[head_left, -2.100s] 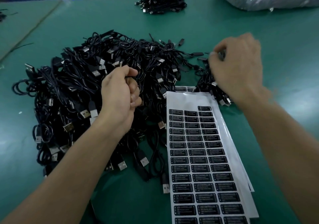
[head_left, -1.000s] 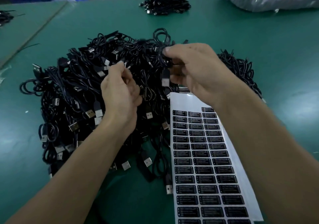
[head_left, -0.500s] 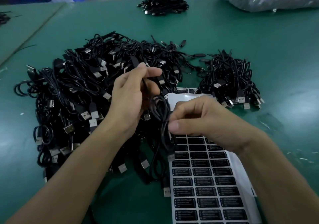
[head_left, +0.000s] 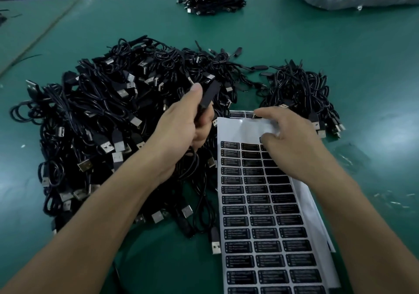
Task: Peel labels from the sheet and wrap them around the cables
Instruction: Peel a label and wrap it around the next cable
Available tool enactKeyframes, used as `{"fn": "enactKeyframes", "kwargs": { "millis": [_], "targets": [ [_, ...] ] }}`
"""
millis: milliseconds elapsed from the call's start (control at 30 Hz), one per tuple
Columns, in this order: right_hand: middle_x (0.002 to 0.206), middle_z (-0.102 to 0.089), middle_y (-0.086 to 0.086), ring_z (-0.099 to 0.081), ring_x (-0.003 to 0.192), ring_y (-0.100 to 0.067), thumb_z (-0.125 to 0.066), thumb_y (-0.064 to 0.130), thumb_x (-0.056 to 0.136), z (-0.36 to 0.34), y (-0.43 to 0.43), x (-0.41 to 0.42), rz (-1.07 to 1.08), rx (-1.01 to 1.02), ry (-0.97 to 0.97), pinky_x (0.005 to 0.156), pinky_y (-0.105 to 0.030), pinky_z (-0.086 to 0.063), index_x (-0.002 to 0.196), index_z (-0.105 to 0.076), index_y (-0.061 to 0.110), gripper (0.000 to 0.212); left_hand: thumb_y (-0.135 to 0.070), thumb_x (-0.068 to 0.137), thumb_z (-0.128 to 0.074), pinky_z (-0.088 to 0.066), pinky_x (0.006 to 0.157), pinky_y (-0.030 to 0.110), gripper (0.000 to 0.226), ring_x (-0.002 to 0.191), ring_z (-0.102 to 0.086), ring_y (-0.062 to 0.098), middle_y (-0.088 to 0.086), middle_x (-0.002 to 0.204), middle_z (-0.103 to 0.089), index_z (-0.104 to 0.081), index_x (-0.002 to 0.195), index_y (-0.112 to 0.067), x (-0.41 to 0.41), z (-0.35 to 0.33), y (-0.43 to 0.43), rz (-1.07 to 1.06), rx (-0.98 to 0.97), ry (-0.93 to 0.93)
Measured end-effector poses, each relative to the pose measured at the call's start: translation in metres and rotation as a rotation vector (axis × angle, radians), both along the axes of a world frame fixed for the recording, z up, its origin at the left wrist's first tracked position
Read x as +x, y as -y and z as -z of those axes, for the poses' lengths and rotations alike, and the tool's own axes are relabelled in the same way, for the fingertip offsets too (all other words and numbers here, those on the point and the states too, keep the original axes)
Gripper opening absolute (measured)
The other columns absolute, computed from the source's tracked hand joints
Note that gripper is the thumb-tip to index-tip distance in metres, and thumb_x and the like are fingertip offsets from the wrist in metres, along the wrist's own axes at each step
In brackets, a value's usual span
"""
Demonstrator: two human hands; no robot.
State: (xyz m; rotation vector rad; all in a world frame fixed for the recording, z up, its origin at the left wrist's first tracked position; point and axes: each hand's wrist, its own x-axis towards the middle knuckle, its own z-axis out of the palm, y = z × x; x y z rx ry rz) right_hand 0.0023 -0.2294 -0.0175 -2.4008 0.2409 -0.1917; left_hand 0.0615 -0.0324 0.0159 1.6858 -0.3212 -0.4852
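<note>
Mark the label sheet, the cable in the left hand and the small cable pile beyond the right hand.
label sheet (head_left: 237, 128): head view, bare white top strip.
held cable (head_left: 209, 97): head view, its black inline block.
small cable pile (head_left: 301, 89): head view, middle of the heap.

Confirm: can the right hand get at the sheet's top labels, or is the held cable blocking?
Probably yes: the right hand lies over the top rows of the label sheet; the left hand holds the cable beside the sheet, not across it.
</note>
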Motion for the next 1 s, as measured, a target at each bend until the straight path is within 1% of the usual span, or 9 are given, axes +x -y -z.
{"fn": "enactKeyframes", "kwargs": {
  "millis": [100, 233, 400, 467, 600, 667, 800, 933, 1000],
  "targets": [
    [0.146, -0.046, 0.004, -0.049, 0.128, -0.02, -0.058, 0.02, 0.091, 0.0, -0.004, -0.002, -0.037, -0.137, -0.083, 0.103, -0.043, -0.044, 0.145, -0.046, 0.03, 0.056, -0.038, 0.107, -0.039, -0.031, 0.044, 0.012, 0.045, 0.044, -0.028, 0.005, -0.012, 0.049, -0.033, -0.049, 0.067, -0.02, 0.001, 0.002, 0.0, -0.039, 0.002, 0.072],
    [0.126, -0.048, 0.005, -0.055, 0.116, -0.015, -0.066, 0.033, 0.092, 0.0, -0.003, -0.002, -0.066, -0.168, -0.106, 0.099, -0.045, -0.048, 0.141, -0.052, 0.028, 0.051, -0.028, 0.105, -0.047, -0.031, 0.043, 0.014, 0.033, 0.045, -0.032, 0.002, -0.014, 0.05, -0.041, -0.056, 0.074, -0.019, 0.001, 0.007, 0.003, -0.089, 0.006, 0.139],
    [0.1, -0.058, 0.009, -0.053, 0.08, 0.005, -0.07, 0.027, 0.093, 0.003, 0.004, 0.002, -0.066, -0.035, 0.008, 0.073, -0.01, -0.038, 0.124, -0.067, 0.029, 0.031, -0.032, 0.106, -0.041, -0.028, 0.048, 0.027, 0.039, 0.051, -0.03, 0.009, -0.004, 0.06, -0.039, -0.041, 0.068, -0.023, 0.0, 0.01, 0.005, -0.164, 0.075, 0.205],
    [0.083, -0.06, 0.012, -0.053, 0.065, 0.008, -0.073, 0.022, 0.091, 0.001, 0.005, 0.001, -0.074, 0.097, 0.129, 0.062, -0.005, -0.037, 0.109, -0.073, 0.031, 0.021, -0.045, 0.1, -0.042, -0.034, 0.053, 0.032, 0.04, 0.056, -0.038, 0.011, -0.002, 0.066, -0.045, -0.044, 0.063, -0.03, 0.001, 0.011, 0.003, -0.218, 0.093, 0.23],
    [0.076, -0.063, 0.006, -0.052, 0.06, -0.015, -0.077, 0.014, 0.087, -0.005, 0.004, 0.001, -0.116, 0.359, 0.344, 0.06, -0.03, -0.048, 0.094, -0.075, 0.033, 0.02, -0.065, 0.07, -0.068, -0.052, 0.073, 0.031, 0.045, 0.073, -0.061, -0.001, -0.018, 0.081, -0.064, -0.045, 0.076, -0.026, 0.0, 0.011, 0.002, -0.202, 0.11, 0.285],
    [0.079, -0.065, -0.006, -0.054, 0.067, -0.032, -0.078, 0.01, 0.086, -0.007, 0.0, 0.0, -0.136, 0.437, 0.419, 0.064, -0.038, -0.051, 0.092, -0.075, 0.029, 0.02, -0.057, 0.06, -0.08, -0.058, 0.079, 0.032, 0.053, 0.086, -0.068, -0.001, -0.018, 0.094, -0.07, -0.041, 0.077, -0.025, 0.0, 0.011, 0.001, -0.132, 0.091, 0.292],
    [0.076, -0.065, 0.001, -0.054, 0.061, -0.008, -0.078, 0.008, 0.086, -0.007, -0.008, 0.0, -0.111, 0.486, 0.48, 0.062, -0.019, -0.046, 0.091, -0.073, 0.028, 0.02, -0.027, 0.067, -0.09, -0.051, 0.056, 0.021, 0.051, 0.062, -0.06, 0.004, -0.012, 0.065, -0.058, -0.042, 0.081, -0.017, -0.001, 0.009, 0.0, -0.039, 0.074, 0.305],
    [0.1, -0.065, 0.003, -0.066, 0.078, -0.008, -0.08, 0.014, 0.085, -0.004, -0.014, -0.001, 0.002, 0.345, 0.468, 0.067, -0.024, -0.055, 0.091, -0.065, 0.037, 0.028, -0.007, 0.078, -0.083, -0.059, 0.067, 0.024, 0.032, 0.072, -0.069, 0.007, -0.007, 0.078, -0.068, -0.054, 0.086, -0.018, 0.0, 0.009, 0.002, -0.086, 0.072, 0.285],
    [0.09, -0.065, 0.007, -0.065, 0.075, -0.005, -0.08, 0.017, 0.084, -0.004, -0.015, -0.003, 0.053, 0.205, 0.469, 0.064, -0.015, -0.05, 0.082, -0.063, 0.034, 0.024, -0.006, 0.079, -0.082, -0.062, 0.075, 0.034, 0.03, 0.082, -0.072, 0.015, 0.001, 0.088, -0.07, -0.056, 0.091, -0.016, 0.001, 0.011, 0.003, -0.13, 0.057, 0.245]
  ]
}}
